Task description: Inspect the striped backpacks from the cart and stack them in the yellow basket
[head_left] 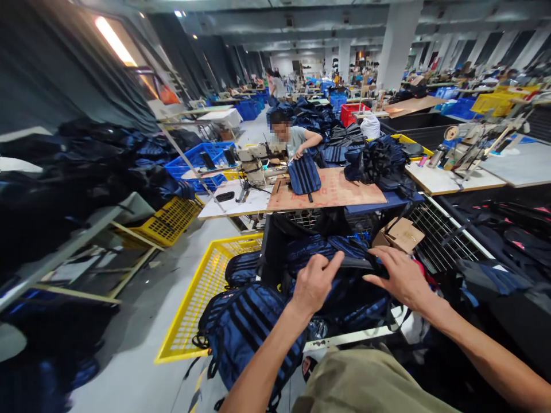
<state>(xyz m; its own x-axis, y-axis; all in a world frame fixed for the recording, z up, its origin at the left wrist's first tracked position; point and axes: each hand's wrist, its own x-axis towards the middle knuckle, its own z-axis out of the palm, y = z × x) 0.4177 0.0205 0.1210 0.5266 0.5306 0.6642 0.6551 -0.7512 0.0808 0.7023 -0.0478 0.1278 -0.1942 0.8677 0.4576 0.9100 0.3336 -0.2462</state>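
Note:
A dark blue and black backpack lies in front of me, over a pile of similar bags. My left hand is closed on its black upper edge, the index finger pointing along it. At the other end of that edge, my right hand has its thumb and fingers on either side of the black fabric. The edge is stretched between both hands. By my left forearm, a blue backpack with black stripes leans against a yellow crate.
Ahead, a co-worker handles a blue striped bag piece at a sewing machine on a table with a brown board. A cardboard box and wire mesh stand at right. Dark bags fill a rack at left.

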